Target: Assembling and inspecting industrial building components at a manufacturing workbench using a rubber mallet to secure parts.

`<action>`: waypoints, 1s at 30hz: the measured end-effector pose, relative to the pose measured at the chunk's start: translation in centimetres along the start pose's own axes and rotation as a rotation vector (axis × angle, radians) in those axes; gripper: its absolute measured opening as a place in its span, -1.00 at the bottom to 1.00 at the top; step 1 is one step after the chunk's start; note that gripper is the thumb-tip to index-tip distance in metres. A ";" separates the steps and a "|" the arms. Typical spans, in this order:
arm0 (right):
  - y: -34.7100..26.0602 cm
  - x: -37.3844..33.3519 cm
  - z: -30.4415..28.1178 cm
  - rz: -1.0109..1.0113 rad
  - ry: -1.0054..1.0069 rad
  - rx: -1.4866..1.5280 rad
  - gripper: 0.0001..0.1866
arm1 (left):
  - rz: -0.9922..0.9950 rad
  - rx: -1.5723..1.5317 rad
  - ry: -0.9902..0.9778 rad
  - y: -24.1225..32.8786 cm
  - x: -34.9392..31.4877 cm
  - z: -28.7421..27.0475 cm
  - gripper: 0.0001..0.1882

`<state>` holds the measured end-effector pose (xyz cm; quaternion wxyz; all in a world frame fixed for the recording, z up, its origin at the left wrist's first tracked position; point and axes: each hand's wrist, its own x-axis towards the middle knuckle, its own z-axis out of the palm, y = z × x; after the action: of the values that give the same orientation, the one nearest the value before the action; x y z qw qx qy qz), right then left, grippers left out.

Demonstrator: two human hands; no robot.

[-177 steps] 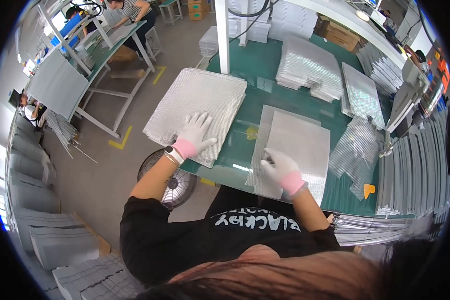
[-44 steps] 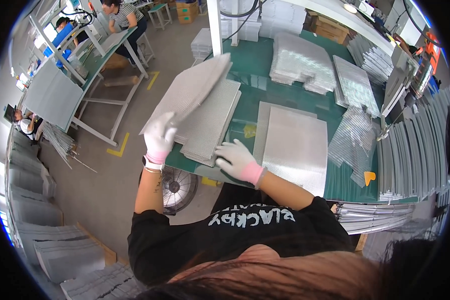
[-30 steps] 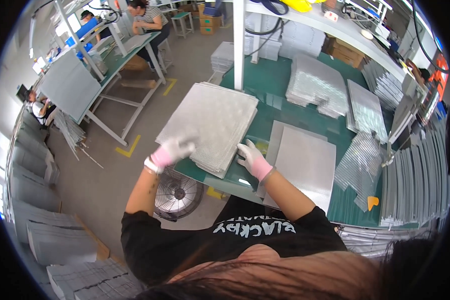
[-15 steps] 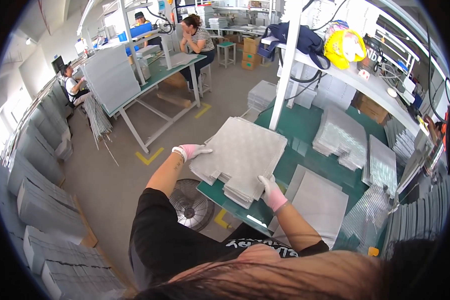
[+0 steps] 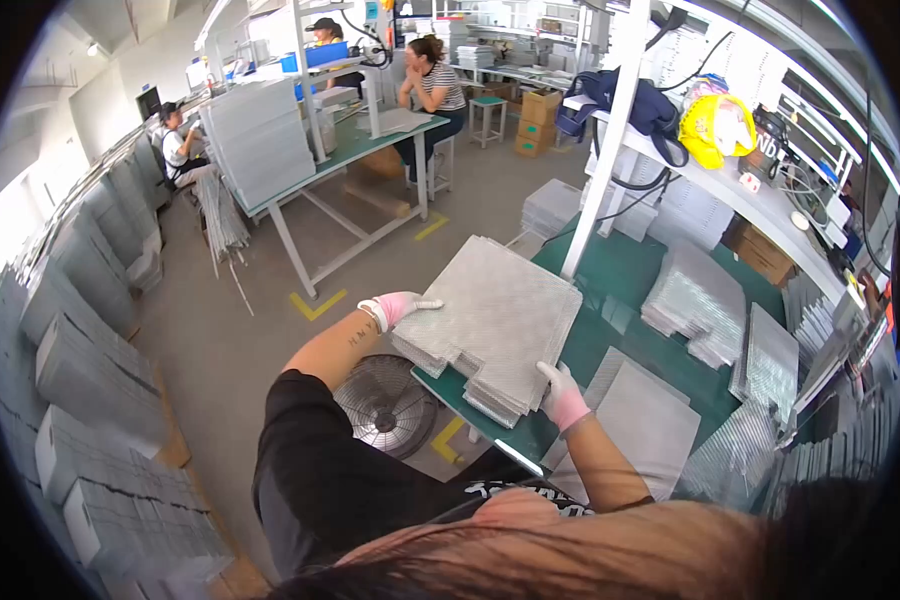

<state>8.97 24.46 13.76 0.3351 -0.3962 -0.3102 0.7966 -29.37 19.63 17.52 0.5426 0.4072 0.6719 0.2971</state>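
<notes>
A thick stack of grey sheets (image 5: 495, 315) with a fine textured surface and a notch in the near edge lies at the near-left corner of the green-topped table (image 5: 610, 318). My left hand (image 5: 405, 306), in a white glove with a pink palm, grips the stack's left edge, fingers lying along the top. At the lower right edge my right hand (image 5: 562, 393), gloved alike, holds the stack with its thumb on top; its other fingers are partly hidden. To the right of that hand lie larger flat grey sheets (image 5: 648, 415).
More notched sheets (image 5: 695, 295) and a clear ribbed piece (image 5: 735, 445) lie farther right. A white post (image 5: 610, 150) rises behind the stack. Below the table's left corner stands a floor fan (image 5: 385, 405). Stacked panels (image 5: 100, 395) line the left; co-workers sit at another bench (image 5: 345, 160).
The sheets' near edges look more even than before, with both hands still on the stack. The whole view has swung slightly, shifting the background rightward.
</notes>
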 end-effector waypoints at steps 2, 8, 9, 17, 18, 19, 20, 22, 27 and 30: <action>1.0 0.7 -1.1 -0.027 -0.093 -0.020 -0.23 | 0.127 0.088 -0.022 0.6 -2.5 -0.7 -0.31; 1.2 -1.9 0.8 0.002 -0.189 -0.013 -0.08 | 0.181 0.203 0.092 4.9 -11.0 0.8 -0.35; 1.5 -1.9 0.4 0.012 -0.215 0.016 -0.07 | 0.223 0.150 0.110 5.0 -11.7 0.5 -0.35; 2.8 -3.0 1.4 -0.005 -0.192 -0.129 -0.13 | 0.146 0.211 0.265 8.1 -15.0 2.1 -0.24; 2.6 -2.6 1.0 -0.112 -0.168 -0.483 -0.09 | 0.148 0.218 0.247 8.4 -14.8 2.4 -0.24; 2.2 -2.6 1.1 -0.212 -0.143 -0.840 -0.05 | 0.186 0.203 0.265 8.5 -14.9 2.7 -0.19; 1.9 -2.7 1.1 -0.307 -0.116 -1.199 -0.01 | 0.223 0.186 0.282 8.7 -15.0 3.0 -0.12; 1.1 -3.5 1.7 -0.350 -0.116 -1.143 -0.08 | 0.194 0.220 0.262 9.9 -14.9 3.3 -0.13; -1.3 -5.8 2.8 -0.216 -0.203 -0.984 -0.10 | 0.339 0.555 0.272 12.8 -15.9 6.0 -0.11; -3.5 -8.0 3.7 -0.156 -0.277 -1.051 -0.13 | 0.389 0.659 0.225 15.2 -17.2 8.9 -0.05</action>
<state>10.59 19.48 21.61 0.1058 -0.3775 -0.7360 0.5519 -15.92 11.79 36.56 0.2397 0.6440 0.6968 0.2054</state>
